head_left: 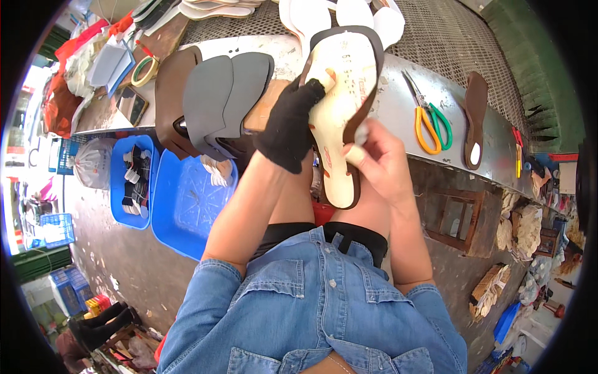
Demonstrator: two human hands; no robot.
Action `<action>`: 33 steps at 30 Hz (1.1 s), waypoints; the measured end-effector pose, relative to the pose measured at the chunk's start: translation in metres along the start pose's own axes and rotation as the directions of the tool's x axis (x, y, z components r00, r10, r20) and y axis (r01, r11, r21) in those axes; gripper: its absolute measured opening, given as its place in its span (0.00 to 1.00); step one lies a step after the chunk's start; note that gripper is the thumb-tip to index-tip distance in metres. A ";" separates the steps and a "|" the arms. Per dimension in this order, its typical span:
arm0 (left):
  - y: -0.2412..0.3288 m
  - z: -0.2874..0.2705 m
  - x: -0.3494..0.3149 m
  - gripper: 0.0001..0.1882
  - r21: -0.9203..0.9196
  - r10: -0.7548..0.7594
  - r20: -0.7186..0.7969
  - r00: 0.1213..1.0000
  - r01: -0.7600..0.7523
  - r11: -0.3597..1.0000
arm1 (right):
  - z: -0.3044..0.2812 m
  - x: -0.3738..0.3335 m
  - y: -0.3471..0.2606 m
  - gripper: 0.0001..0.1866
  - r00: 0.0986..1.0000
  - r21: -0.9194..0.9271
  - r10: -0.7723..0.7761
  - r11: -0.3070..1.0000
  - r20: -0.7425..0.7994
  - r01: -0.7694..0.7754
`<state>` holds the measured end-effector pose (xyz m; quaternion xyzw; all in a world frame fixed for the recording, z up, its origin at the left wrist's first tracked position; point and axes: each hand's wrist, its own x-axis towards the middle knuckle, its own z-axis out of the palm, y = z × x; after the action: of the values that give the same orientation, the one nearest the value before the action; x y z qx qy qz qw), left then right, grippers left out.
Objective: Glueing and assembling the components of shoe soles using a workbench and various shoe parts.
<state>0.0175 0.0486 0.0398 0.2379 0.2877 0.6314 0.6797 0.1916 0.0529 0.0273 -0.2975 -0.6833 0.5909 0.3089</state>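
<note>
A cream insole form (339, 128) with a brown layer (374, 62) around its rim is held upright above my lap, its wide toe end pointing away. My left hand (288, 124), in a black fingerless glove, grips it from the left with the thumb across its face. At the narrow waist on the right side, my right hand (381, 163) has thumb and fingers pinched at the brown edge. The far side of the sole and the left fingers behind it are hidden. Grey sole sheets (215, 93) lie just left of my gloved hand.
Scissors (428, 131) with yellow and green handles and a brown sole (474, 118) lie on the metal bench to the right. White insoles (308, 19) stand beyond. Brown pieces (171, 81), a phone (132, 106) and blue bins (196, 202) are at left.
</note>
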 end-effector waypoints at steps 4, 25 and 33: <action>-0.013 0.022 -0.013 0.22 0.051 0.148 -0.138 0.979 -0.142 0.989 | 0.014 0.005 -0.013 0.10 0.948 0.136 -0.148 0.972 -0.280 0.192; -0.022 0.034 -0.032 0.19 0.421 0.340 -0.202 0.919 -0.232 0.877 | 0.000 0.034 -0.025 0.18 0.889 -0.261 -0.211 0.959 -0.406 0.108; -0.016 0.034 -0.023 0.19 0.219 0.357 -0.260 0.897 -0.306 0.927 | 0.005 0.030 -0.017 0.08 0.884 -0.137 -0.207 0.977 -0.420 0.164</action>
<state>0.0522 0.0258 0.0553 0.2443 0.3947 0.7392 0.4879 0.1680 0.0708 0.0454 -0.3686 -0.6512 0.4442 0.4927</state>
